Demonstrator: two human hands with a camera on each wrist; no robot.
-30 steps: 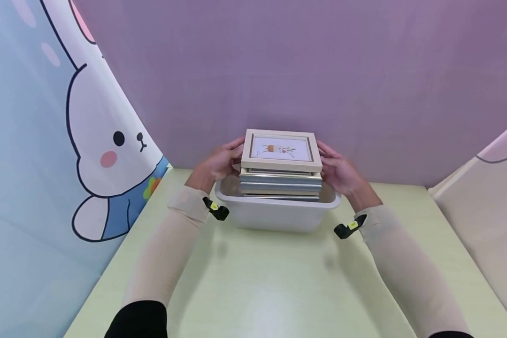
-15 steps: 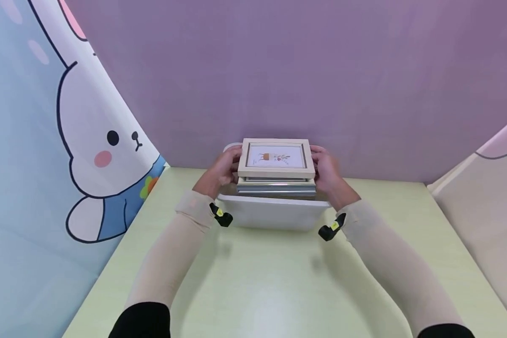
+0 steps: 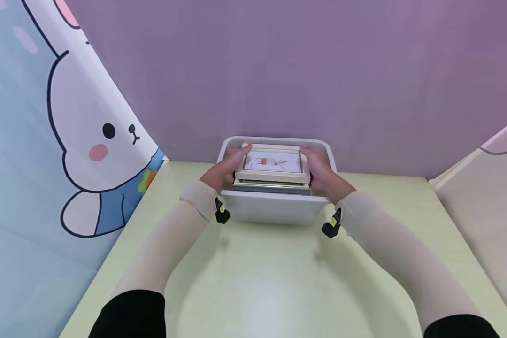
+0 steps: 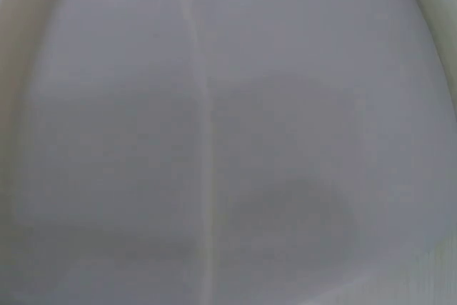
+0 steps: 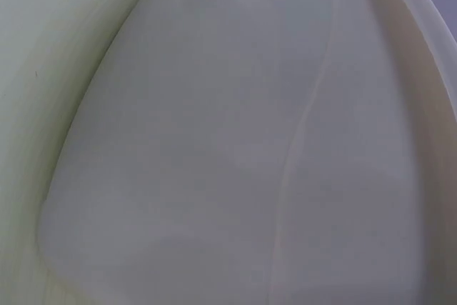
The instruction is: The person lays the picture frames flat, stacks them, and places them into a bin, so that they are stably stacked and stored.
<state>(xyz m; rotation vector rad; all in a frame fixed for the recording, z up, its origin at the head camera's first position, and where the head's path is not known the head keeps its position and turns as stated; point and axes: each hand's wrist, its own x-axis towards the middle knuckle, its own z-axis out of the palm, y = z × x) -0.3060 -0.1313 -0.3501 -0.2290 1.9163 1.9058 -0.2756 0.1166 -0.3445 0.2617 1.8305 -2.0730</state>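
A stack of picture frames [image 3: 272, 177] lies inside a white plastic bin [image 3: 274, 210], its top below the bin's back rim in the head view. The uppermost frame is cream with a small plant print; a silvery edge shows under it. My left hand [image 3: 229, 168] grips the stack's left side, thumb on the top frame's corner. On the opposite side my right hand [image 3: 321, 172] holds it likewise, thumb at the far corner. The fingers under the stack are hidden. Both wrist views are filled by the bin's pale outer wall [image 4: 285, 141], and neither hand's grip shows there.
Beneath the bin is a pale green table [image 3: 262, 277]. Close behind it rises a purple backdrop [image 3: 287, 70]. A blue panel with a cartoon rabbit [image 3: 88, 141] stands at the left, and a whitish panel [image 3: 490, 202] at the right.
Both hands have lowered the frame stack from above the rim deeper into the bin. The thumbs now lie over the top frame's corners. The bin's back rim has come into view.
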